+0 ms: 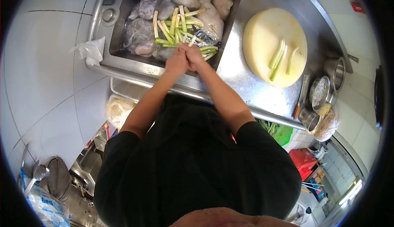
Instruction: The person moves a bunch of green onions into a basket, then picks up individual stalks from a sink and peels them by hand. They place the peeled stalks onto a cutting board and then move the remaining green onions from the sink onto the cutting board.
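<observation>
Over the near side of the sink (139, 66), my left hand (176, 63) and my right hand (192, 57) are closed together, fingers curled. A green onion stalk (192, 41) sticks out from between them with its pale end up. Just beyond my hands, a loose heap of cut green onion stalks (174, 24), white to green, lies on plastic-wrapped pale lumps (150, 3) in the sink. They look like bagged meat, partly in water. To the right, a thick round cutting board (262, 26) carries three green onion pieces (278, 59).
A knife (302, 96) lies at the counter's right side, beside steel pots (310, 119) and a steel bowl of white bits (319, 92). A crumpled plastic bag (92, 50) hangs on the sink's left corner. Below the counter's right edge is a green basket with leaves (283, 132).
</observation>
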Tool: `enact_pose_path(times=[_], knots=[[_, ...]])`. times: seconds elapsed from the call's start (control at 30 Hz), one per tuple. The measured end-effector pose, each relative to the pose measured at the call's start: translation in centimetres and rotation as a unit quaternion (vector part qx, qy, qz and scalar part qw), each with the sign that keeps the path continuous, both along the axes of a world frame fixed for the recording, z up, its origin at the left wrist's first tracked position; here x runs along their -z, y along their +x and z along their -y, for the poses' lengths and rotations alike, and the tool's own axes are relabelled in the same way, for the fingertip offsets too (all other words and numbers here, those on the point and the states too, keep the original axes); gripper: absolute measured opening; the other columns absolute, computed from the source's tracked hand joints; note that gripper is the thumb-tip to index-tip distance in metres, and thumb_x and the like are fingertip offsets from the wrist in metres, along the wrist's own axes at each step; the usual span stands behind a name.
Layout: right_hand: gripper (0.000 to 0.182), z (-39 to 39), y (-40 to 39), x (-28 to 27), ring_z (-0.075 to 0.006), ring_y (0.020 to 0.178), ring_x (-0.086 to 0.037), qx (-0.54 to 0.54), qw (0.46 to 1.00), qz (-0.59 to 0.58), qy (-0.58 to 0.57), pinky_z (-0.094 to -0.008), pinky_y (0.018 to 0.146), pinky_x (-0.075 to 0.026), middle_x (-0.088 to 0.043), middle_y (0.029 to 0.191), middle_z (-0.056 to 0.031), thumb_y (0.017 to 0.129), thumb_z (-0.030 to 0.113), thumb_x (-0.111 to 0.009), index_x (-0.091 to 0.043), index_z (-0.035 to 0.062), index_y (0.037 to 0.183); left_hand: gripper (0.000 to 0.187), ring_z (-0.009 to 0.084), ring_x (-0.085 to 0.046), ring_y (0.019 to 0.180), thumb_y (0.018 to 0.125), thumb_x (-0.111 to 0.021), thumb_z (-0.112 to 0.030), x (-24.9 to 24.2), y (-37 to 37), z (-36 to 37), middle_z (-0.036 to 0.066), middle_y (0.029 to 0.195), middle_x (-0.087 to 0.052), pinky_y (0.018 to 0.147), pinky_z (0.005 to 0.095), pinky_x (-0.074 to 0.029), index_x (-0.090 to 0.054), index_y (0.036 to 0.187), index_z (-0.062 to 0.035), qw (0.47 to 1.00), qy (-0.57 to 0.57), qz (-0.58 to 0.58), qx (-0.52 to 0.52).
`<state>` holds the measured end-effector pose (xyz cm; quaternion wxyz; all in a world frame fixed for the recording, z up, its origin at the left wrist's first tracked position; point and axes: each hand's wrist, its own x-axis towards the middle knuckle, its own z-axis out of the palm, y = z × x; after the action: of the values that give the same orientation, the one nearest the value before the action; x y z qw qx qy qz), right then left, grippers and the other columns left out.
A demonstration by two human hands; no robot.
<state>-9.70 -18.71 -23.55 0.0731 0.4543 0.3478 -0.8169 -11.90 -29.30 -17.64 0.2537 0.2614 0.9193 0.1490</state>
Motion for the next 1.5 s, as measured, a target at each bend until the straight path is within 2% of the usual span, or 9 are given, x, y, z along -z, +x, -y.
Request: enact_pose_path(times=[0.23, 0.3, 0.43, 0.53, 0.63, 0.87, 1.23, 1.43, 1.5], knots=[[0.014, -3.6, -0.2, 6.6, -0.0272, 0.06, -0.064, 0.121, 0.989, 0.078, 0.025, -0.0453, 0.04, -0.044, -0.064, 0.074, -0.017, 0.085, 0.011, -0.057, -0.061, -0.0024, 0.083, 0.03, 0.0394, -0.063, 0.097, 0.089, -0.056, -0.017, -2.9, -1.2, 0.8, 0.022, 0.119, -0.057, 0.084, 0.0479, -0.049, -0.051, 0.114, -0.0016, 0.99, -0.061, 0.088, 0.096], [0.016, -7.1, -1.1, 8.1, -0.0329, 0.073, -0.065, 0.015, 0.861, 0.132, 0.491, -0.0434, 0.069, -0.053, -0.067, 0.08, -0.0206, 0.085, 0.012, -0.06, -0.062, -0.0039, 0.086, 0.032, 0.0389, -0.064, 0.096, 0.089, -0.057, -0.015, -3.0, -2.5, 1.9, 0.021, 0.113, -0.059, 0.084, 0.0479, -0.049, -0.051, 0.117, -0.0026, 0.993, -0.018, 0.116, 0.032], [0.023, -8.4, -5.9, 6.8, -0.0392, 0.086, -0.064, 0.025, 0.736, -0.053, 0.675, -0.0445, 0.083, -0.049, -0.068, 0.089, -0.0214, 0.085, 0.02, -0.065, -0.067, -0.0001, 0.095, 0.025, 0.0234, -0.063, 0.071, 0.09, -0.062, -0.016, 2.6, -5.3, 5.1, 0.008, 0.078, -0.061, 0.063, 0.0378, -0.049, -0.056, 0.111, -0.0046, 0.921, 0.312, 0.125, -0.198], [0.03, -8.3, -7.8, 9.2, -0.04, 0.091, -0.063, -0.186, 0.708, -0.031, 0.681, -0.0456, 0.085, -0.048, -0.067, 0.091, -0.0238, 0.087, 0.028, -0.062, -0.068, -0.0005, 0.096, 0.017, 0.0073, -0.049, 0.057, 0.089, -0.069, -0.022, 2.3, -6.6, 5.0, -0.003, 0.07, -0.054, 0.055, 0.0232, -0.043, -0.062, 0.099, -0.0107, 0.718, 0.348, 0.411, -0.441], [0.029, -8.1, -6.4, 8.3, -0.0413, 0.088, -0.064, -0.3, 0.728, -0.039, 0.615, -0.0449, 0.084, -0.05, -0.068, 0.087, -0.023, 0.089, 0.026, -0.058, -0.07, 0.001, 0.097, 0.019, 0.0092, -0.054, 0.06, 0.087, -0.071, -0.025, 2.0, -6.6, 3.9, -0.002, 0.074, -0.057, 0.056, 0.0247, -0.046, -0.062, 0.094, -0.0099, 0.674, 0.371, 0.422, -0.48], [0.021, -4.5, 2.0, -0.1, -0.0296, 0.075, -0.063, -0.001, 0.856, 0.0, 0.517, -0.0369, 0.071, -0.049, -0.066, 0.082, -0.0207, 0.088, 0.015, -0.064, -0.066, -0.0051, 0.089, 0.032, 0.0139, -0.062, 0.068, 0.084, -0.075, -0.027, 1.8, -4.6, -0.2, 0.004, 0.093, -0.065, 0.059, 0.028, -0.052, -0.06, 0.103, -0.0065, 0.711, 0.355, 0.439, -0.418], [0.014, -2.3, 3.9, -5.1, -0.0132, 0.068, -0.057, -0.066, 0.817, -0.095, 0.565, -0.029, 0.065, -0.047, -0.063, 0.074, -0.0104, 0.092, 0.011, -0.061, -0.061, -0.0026, 0.088, 0.02, 0.0067, -0.044, 0.051, 0.079, -0.077, -0.014, 3.8, -7.4, -1.5, -0.002, 0.08, -0.06, 0.06, 0.0287, -0.051, -0.063, 0.094, -0.0105, 0.539, 0.453, 0.523, -0.48], [0.017, -5.5, 3.0, 1.4, -0.016, 0.069, -0.062, 0.037, 0.89, -0.015, 0.454, -0.0315, 0.065, -0.049, -0.066, 0.078, -0.0118, 0.093, 0.012, -0.056, -0.061, -0.0032, 0.098, 0.018, 0.012, -0.054, 0.061, 0.081, -0.072, -0.009, 1.8, -8.9, 0.8, 0.003, 0.084, -0.062, 0.06, 0.0264, -0.049, -0.061, 0.094, -0.0043, 0.586, 0.543, 0.379, -0.467], [0.029, -7.9, 3.0, 2.2, -0.0222, 0.076, -0.066, -0.143, 0.797, 0.073, 0.582, -0.0333, 0.07, -0.051, -0.069, 0.083, -0.0139, 0.092, 0.02, -0.059, -0.061, -0.0056, 0.105, 0.017, 0.0117, -0.054, 0.062, 0.081, -0.072, -0.008, 1.6, -9.8, 1.9, 0.003, 0.085, -0.063, 0.059, 0.0258, -0.048, -0.061, 0.093, -0.0033, 0.545, 0.566, 0.335, -0.52]])
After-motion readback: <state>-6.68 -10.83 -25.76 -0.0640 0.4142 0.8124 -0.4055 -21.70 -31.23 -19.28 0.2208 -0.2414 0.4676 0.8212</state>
